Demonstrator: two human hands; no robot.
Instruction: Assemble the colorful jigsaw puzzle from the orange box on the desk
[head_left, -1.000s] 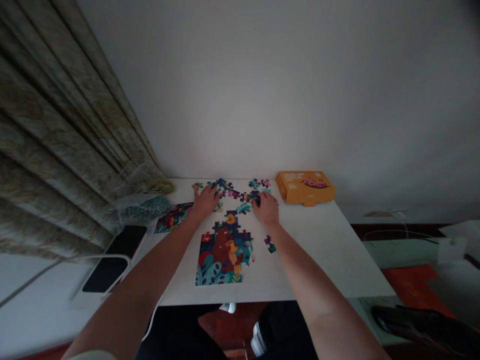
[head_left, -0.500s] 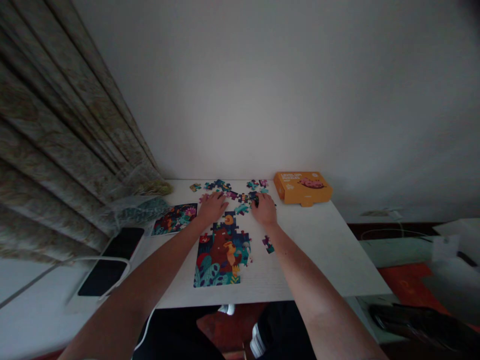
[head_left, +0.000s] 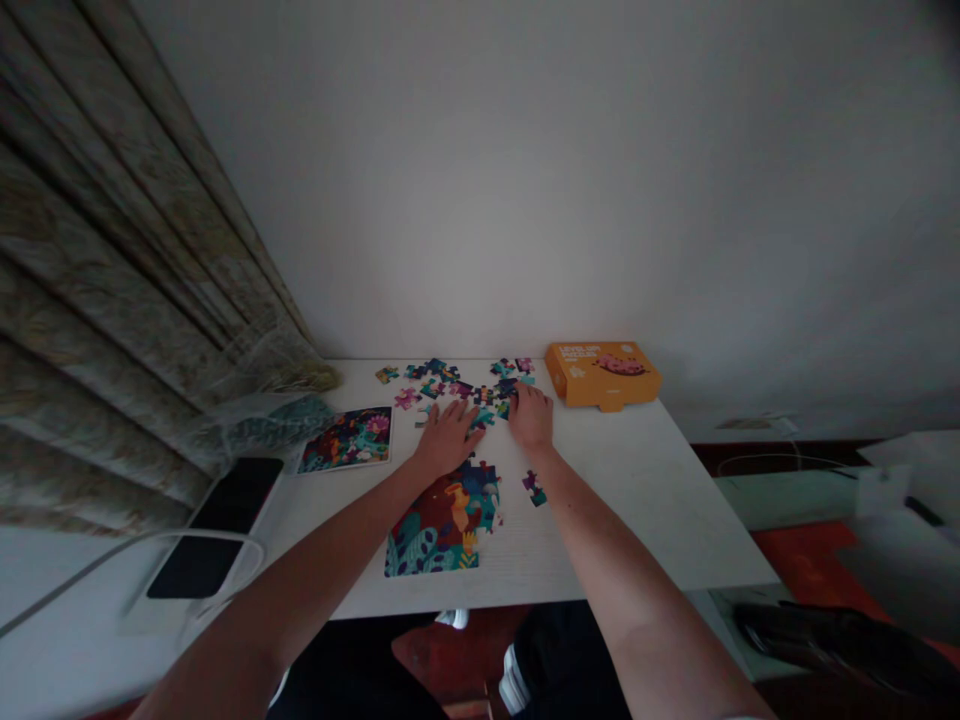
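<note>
A partly assembled jigsaw puzzle with a brown bear picture lies near the table's front edge. My left hand is flat above it with fingers spread, hiding its upper part. Loose puzzle pieces are scattered beyond that hand. My right hand rests at the right of this scatter, its fingers curled down on a dark puzzle piece; the fingertips are partly hidden. One purple and green piece lies apart, beside my right forearm.
An orange puzzle box stands at the back right of the white table. On the left are a picture card, a clear plastic bag and a black phone with a white cable. A wall is behind the table.
My left hand has moved right and nearer to me, from the loose pieces to over the assembled puzzle's top, uncovering pink pieces. My right hand has barely shifted.
</note>
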